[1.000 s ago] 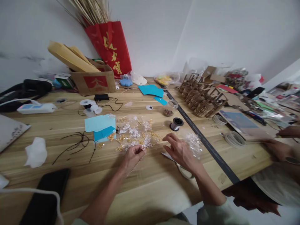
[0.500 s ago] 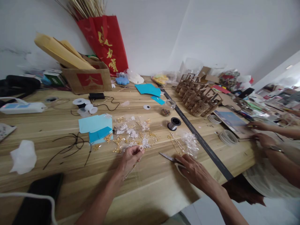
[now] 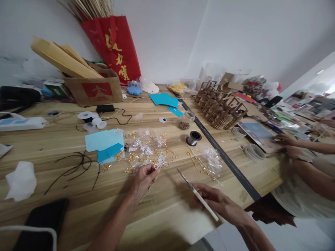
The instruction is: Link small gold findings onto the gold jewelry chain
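My left hand (image 3: pixel 142 178) pinches a small silvery piece at its fingertips, and a thin gold chain (image 3: pixel 145 194) hangs from it onto the wooden table (image 3: pixel 162 212). Just beyond it lies a scatter of small gold and silver charms (image 3: pixel 146 153) in clear bags. My right hand (image 3: pixel 217 202) is closed around white-handled scissors (image 3: pixel 196 192), their blades lifted off the table and pointing up and left. A gold chain (image 3: pixel 199 163) and a crumpled clear bag (image 3: pixel 211 158) lie past the scissors.
Light blue paper (image 3: pixel 104 141), black cords (image 3: pixel 75 167), a wire spool (image 3: pixel 193 138), a bead jar (image 3: pixel 186 122), a cardboard box (image 3: pixel 91 89) and wooden lattice pieces (image 3: pixel 220 108) crowd the table. Another person's hands (image 3: pixel 288 146) work at the right. A black phone (image 3: pixel 42 223) lies near left.
My right hand drew back from the clear bag, took hold of the scissors and lifted them off the table. My left hand kept its pinch on the small piece.
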Tool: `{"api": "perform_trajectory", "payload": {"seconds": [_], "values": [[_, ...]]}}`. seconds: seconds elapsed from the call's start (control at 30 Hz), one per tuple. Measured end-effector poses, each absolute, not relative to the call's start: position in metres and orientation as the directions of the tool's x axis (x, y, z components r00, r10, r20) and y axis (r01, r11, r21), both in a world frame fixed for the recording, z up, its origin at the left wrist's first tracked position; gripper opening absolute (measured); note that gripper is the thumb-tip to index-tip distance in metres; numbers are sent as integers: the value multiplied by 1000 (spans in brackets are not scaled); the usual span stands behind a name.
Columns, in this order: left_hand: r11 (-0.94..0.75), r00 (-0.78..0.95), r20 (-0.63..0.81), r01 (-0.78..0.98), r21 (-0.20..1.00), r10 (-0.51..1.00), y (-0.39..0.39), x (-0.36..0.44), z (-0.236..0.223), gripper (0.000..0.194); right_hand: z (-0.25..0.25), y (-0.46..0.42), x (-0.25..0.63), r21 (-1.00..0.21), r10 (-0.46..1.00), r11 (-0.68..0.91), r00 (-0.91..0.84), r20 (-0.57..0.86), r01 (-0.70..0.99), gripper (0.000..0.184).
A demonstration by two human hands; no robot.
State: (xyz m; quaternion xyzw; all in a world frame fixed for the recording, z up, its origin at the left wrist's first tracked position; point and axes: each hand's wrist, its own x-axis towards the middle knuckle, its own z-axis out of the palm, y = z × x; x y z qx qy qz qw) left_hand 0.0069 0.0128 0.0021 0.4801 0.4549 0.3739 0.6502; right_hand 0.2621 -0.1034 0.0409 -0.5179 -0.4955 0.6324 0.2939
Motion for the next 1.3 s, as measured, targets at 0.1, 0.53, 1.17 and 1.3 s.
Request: {"api": "perform_trajectory", "payload": {"seconds": [0.1,0.53,1.17,1.3], "values": [[255,310,-232,-38,966,922,13,7,0,27,29,-105,246,-913,876,-404,-312,-369,-53,68],[253,306,-236,-15,967,922,13,8,2,28,15,-98,208,-858,900,-401,-311,-305,-321,62],[222,313,-212,4,975,926,15,6,-8,30,11,-71,185,-856,899,-434,-190,-394,-279,56],[220,322,-210,6,976,923,15,6,-10,29,13,-71,183,-834,880,-473,-190,-435,-283,59]]}}
